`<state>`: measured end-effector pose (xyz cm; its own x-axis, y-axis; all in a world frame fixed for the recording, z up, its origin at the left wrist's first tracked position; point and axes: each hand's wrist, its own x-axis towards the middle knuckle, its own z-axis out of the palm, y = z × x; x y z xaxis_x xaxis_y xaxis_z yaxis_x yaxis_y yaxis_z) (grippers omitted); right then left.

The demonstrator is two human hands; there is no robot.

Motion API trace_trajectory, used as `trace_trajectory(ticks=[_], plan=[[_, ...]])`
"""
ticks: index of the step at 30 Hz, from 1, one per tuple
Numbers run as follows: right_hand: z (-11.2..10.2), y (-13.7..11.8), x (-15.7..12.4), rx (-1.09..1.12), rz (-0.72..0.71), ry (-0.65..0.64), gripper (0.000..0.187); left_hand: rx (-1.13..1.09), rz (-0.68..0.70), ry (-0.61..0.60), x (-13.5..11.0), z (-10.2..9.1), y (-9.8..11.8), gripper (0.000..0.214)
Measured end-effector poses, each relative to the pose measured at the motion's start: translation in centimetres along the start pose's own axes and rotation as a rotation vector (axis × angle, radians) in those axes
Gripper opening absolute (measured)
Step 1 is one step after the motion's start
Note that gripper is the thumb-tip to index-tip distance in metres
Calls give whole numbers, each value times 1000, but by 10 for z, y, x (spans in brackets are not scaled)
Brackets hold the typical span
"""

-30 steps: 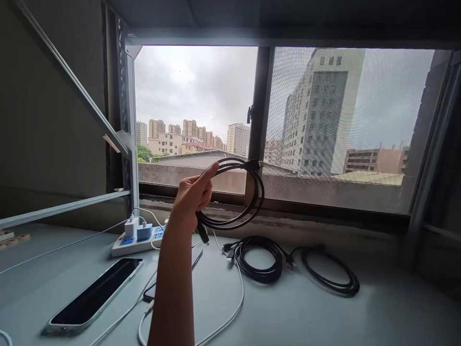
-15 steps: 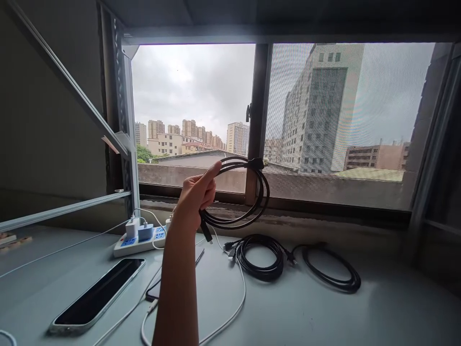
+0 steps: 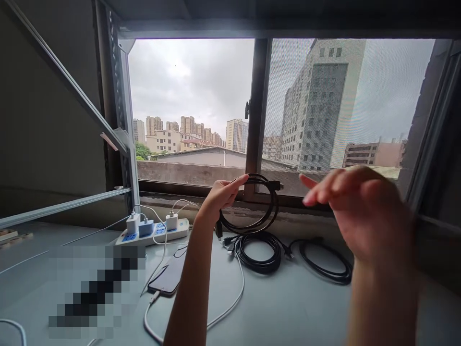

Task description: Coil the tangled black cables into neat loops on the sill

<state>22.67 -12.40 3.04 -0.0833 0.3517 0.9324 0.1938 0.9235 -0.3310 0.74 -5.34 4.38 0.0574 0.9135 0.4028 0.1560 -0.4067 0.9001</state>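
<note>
My left hand (image 3: pixel 221 198) grips a coiled black cable (image 3: pixel 271 211) by its left side, above the table in front of the window. One plug of that cable points right from the top of the coil; its other end hangs below my fingers. To the right, my right hand (image 3: pixel 355 206) is raised with its fingers stretched towards the coil, apart from it and slightly blurred. On the table behind lie a second black cable coil (image 3: pixel 275 262) and a thinner black cable loop (image 3: pixel 336 278).
A white power strip (image 3: pixel 180 231) with plugged-in chargers stands at the back left. A phone (image 3: pixel 167 274) with a white charging cable (image 3: pixel 239 293) lies near my left forearm. A pixelated dark object (image 3: pixel 97 290) is further left. Metal shelf bars (image 3: pixel 68 206) cross the left side.
My right hand has come into view from the right. My left hand has moved right and a little down with the coiled cable.
</note>
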Motion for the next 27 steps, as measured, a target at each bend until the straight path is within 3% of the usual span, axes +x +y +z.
trace_trajectory(ticks=[2,5,8,15,23,27], plan=[[17,29,8,-85,52,-45,37,-21,-25,-53,7,6,-9,57],[41,80,12,-267,174,-205,57,-116,-71,-122,17,10,-26,55],[52,114,8,-346,331,-310,45,-189,-110,-203,26,11,-43,47],[56,145,-1,-483,627,-395,38,-107,-260,-273,38,15,-69,38],[68,195,-28,-453,925,-544,36,356,-567,-272,51,13,-120,19],[75,205,-41,-525,1006,-581,32,570,-656,-278,53,24,-146,32]])
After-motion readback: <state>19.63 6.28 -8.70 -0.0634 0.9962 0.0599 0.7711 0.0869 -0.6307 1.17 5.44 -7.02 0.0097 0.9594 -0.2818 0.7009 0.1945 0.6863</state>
